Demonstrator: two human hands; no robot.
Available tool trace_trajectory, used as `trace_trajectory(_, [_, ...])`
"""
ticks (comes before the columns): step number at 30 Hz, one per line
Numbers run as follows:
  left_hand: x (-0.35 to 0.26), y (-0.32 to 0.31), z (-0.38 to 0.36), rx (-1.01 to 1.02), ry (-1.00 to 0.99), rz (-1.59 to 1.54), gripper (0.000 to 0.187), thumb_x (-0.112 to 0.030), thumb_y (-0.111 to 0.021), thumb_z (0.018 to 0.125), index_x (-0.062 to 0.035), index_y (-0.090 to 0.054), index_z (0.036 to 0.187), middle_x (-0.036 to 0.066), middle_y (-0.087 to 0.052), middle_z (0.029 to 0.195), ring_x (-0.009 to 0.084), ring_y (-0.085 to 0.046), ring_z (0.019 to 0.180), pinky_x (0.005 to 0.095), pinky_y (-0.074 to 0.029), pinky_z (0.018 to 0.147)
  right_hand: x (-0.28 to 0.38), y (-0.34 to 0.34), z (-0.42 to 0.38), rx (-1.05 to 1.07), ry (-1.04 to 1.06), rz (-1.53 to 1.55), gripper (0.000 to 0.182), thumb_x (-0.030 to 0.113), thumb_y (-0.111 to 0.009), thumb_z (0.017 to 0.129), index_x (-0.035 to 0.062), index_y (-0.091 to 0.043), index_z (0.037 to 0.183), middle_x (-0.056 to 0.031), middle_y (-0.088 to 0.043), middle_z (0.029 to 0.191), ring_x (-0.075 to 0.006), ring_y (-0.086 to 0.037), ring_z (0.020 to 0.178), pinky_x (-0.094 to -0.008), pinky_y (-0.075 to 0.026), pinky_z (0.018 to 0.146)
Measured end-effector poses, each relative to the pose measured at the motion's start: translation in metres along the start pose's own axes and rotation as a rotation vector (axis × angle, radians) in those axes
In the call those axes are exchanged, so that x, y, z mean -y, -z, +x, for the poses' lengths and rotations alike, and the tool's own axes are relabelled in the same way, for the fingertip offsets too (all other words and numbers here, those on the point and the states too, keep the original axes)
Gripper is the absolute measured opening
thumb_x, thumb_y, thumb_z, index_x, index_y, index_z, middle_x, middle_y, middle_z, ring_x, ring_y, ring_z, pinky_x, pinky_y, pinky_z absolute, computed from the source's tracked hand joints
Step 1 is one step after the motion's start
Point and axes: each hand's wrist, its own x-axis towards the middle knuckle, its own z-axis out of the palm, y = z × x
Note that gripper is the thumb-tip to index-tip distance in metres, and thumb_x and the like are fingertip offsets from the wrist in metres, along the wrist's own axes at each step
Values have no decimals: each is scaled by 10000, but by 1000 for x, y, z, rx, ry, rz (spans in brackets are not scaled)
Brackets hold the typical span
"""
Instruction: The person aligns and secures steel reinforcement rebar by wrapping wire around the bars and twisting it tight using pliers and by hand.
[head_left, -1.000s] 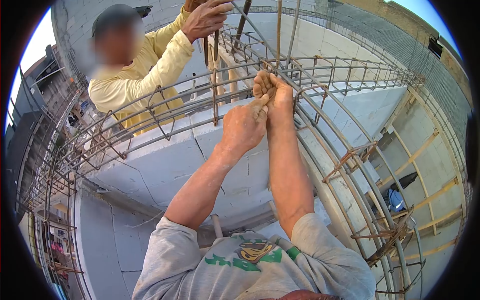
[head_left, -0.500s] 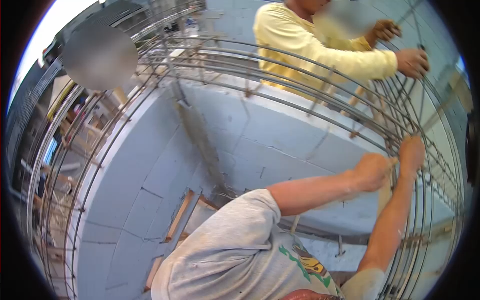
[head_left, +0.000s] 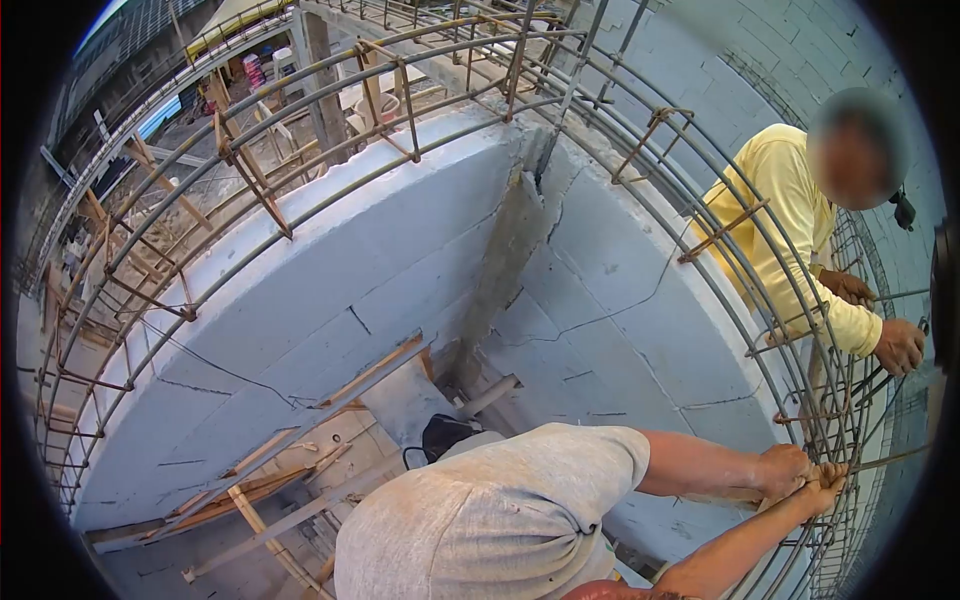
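Note:
Both my arms reach to the lower right from my grey shirt [head_left: 480, 510]. My left hand [head_left: 785, 472] is closed beside the bent bundle of steel bars [head_left: 810, 425]. Close against it, my right hand [head_left: 825, 490] has its fingers curled in at the bars. What either hand grips is hidden or too small to make out. The long bars run along the top of a grey block wall [head_left: 640, 300], joined by rusty stirrups [head_left: 725, 232].
A co-worker in a yellow shirt [head_left: 775, 190] stands behind the bars, a hand [head_left: 900, 347] near a thin rod. Below lie wooden strips [head_left: 265, 540] and a dark bag [head_left: 450, 435]. A concrete column [head_left: 510, 240] fills the wall corner.
My view has swung, so the wall corner sits more central and the co-worker farther right. My hands have come closer together at the bars. The co-worker's hands are lower in view.

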Motion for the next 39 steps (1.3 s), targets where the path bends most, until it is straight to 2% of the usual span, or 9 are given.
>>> trace_trajectory(4, [-3,10,1,63,34,-9,154,-129,-641,717,-104,-744,829,173,-693,822,369,-664,830,463,-534,741,-11,-29,-30,-209,59,-330,292,224,-502,1005,-44,-564,1104,-21,-515,726,-115,-415,571,-237,-384,519])
trace_trajectory(8, [9,-1,-1,55,19,-39,173,-127,-644,729,-87,-743,866,167,-699,852,363,-661,859,453,-534,766,-37,-125,-115,-552,157,-1221,449,367,-538,973,-33,-646,1148,-124,-704,1030,-188,-662,794,-268,-513,654])
trace_trajectory(15, [3,-3,-3,62,-3,-104,207,-106,-616,763,-54,-727,930,147,-697,910,353,-633,941,465,-494,835,-13,-109,-90,-469,372,-2338,475,435,-568,889,42,-674,1134,-205,-686,1071,-382,-657,964,-457,-499,852])
trace_trajectory(21, [22,-15,-2,72,-55,-74,226,-141,-606,788,-91,-709,982,137,-685,964,368,-615,951,495,-474,831,-10,-85,-76,-516,384,-2487,435,403,-573,884,24,-693,1063,-222,-688,1025,-414,-658,939,-531,-515,787])
trace_trajectory(25, [7,10,-7,134,-67,-122,214,-187,-561,836,-96,-700,970,231,-667,809,434,-634,761,505,-512,702,-32,-99,-88,-476,75,-1220,179,160,-616,874,26,-699,788,-42,-598,586,-142,-562,491,-277,-423,436])
trace_trajectory(28, [10,31,-7,304,-71,-120,351,-246,-557,929,-35,-664,1188,145,-689,784,234,-621,650,373,-489,638,-47,-126,-129,-351,34,-586,247,206,-551,962,7,-631,1085,-12,-576,653,-113,-493,498,-221,-404,481])
trace_trajectory(31, [26,23,-4,341,32,-337,361,-192,-554,978,-60,-605,1310,-80,-415,660,28,-371,557,210,-319,498,-40,-149,-162,-463,147,-844,407,317,-524,986,-15,-585,1212,-156,-701,840,-194,-669,659,-328,-543,630])
trace_trajectory(33, [13,25,-7,381,141,-423,372,-173,-557,964,-12,-602,1296,-51,-478,654,36,-407,570,218,-344,513,-34,-148,-200,-632,623,-1777,468,320,-591,944,-62,-571,1213,-160,-700,853,-215,-690,748,-332,-532,665])
trace_trajectory(39, [13,16,-6,385,121,-492,369,-165,-554,970,8,-595,1294,-54,-473,644,34,-385,554,210,-322,495,13,-169,-413,-891,1111,-1966,390,172,-603,917,-56,-544,1228,-210,-591,1114,-374,-567,989,-435,-460,853])
